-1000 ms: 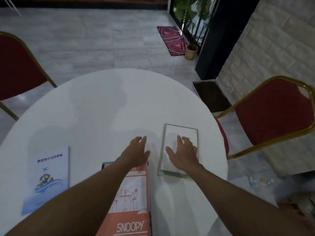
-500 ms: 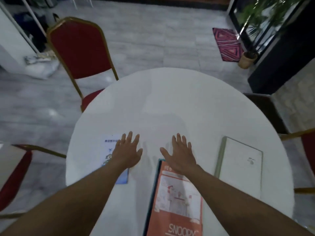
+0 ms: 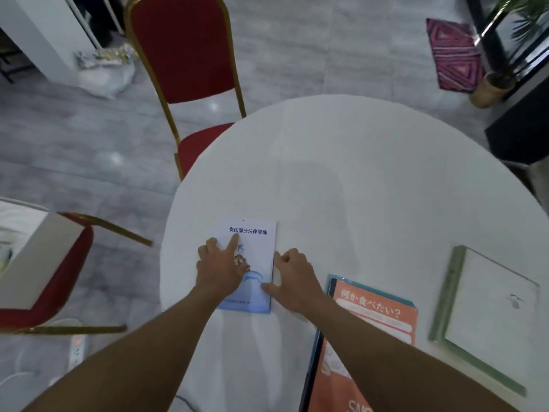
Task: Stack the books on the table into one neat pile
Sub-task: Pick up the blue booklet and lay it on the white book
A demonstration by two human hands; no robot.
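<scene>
Three books lie apart on the round white table point(image 3: 341, 162). A thin pale blue booklet point(image 3: 255, 248) with dark blue lettering is near the table's left edge. My left hand point(image 3: 219, 269) rests flat on its cover, index finger stretched forward. My right hand point(image 3: 294, 278) touches the booklet's right edge, thumb on the lower corner, fingers curled. An orange Snoopy book point(image 3: 374, 310) lies to the right, partly hidden under my right forearm. A white book with a green spine point(image 3: 487, 310) sits at the far right.
A red chair with a gold frame point(image 3: 184, 55) stands behind the table's left side. Another red chair point(image 3: 50, 281) at the left carries a white box point(image 3: 26, 248). A power strip point(image 3: 76, 349) lies on the grey floor. A patterned mat point(image 3: 454, 55) and a potted plant point(image 3: 493, 84) are at the back right.
My view has swung left. Both hands have moved left, off the white and orange books, onto the blue booklet; the left hand lies on it, the right at its edge.
</scene>
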